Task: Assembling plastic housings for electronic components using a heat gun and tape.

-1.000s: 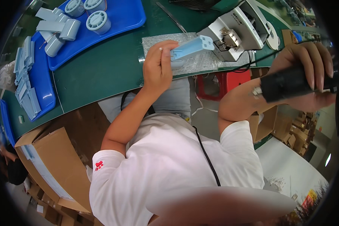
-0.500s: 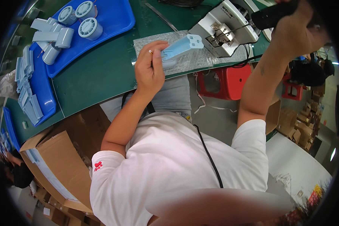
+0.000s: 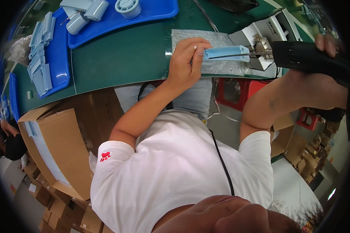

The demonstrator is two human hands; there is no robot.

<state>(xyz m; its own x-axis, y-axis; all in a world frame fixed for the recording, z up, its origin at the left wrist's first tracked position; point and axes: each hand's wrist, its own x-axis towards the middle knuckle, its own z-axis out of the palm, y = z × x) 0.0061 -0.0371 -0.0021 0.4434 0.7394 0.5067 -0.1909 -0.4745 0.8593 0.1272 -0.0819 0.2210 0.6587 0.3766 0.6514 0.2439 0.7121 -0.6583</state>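
Light-blue channel part (image 3: pixel 226 50): located in the left hand, above the near edge of the surface (image 3: pixel 120 58), right of centre. From the left, a blue tray (image 3: pixel 62 79) carries a row of light-blue strips (image 3: pixel 38 58); just beside it, a second blue tray (image 3: pixel 161 11) holds light-blue cylinders (image 3: pixel 96 9) and a round slotted cap (image 3: pixel 127 7). The left hand (image 3: pixel 186 64) pinches the channel part at its left end, between thumb and fingers. A clear textured sheet (image 3: pixel 181 37) lies behind and below the part. A thin metal shaft (image 3: pixel 233 56) runs lengthwise along the channel; contact at its tip cannot be determined. Behind, a silver machine (image 3: pixel 261 29) stands tilted in view. At far right, the right hand (image 3: pixel 329 46), partly hidden, is closed around a black screwdriver (image 3: pixel 293 54), which bears the shaft.
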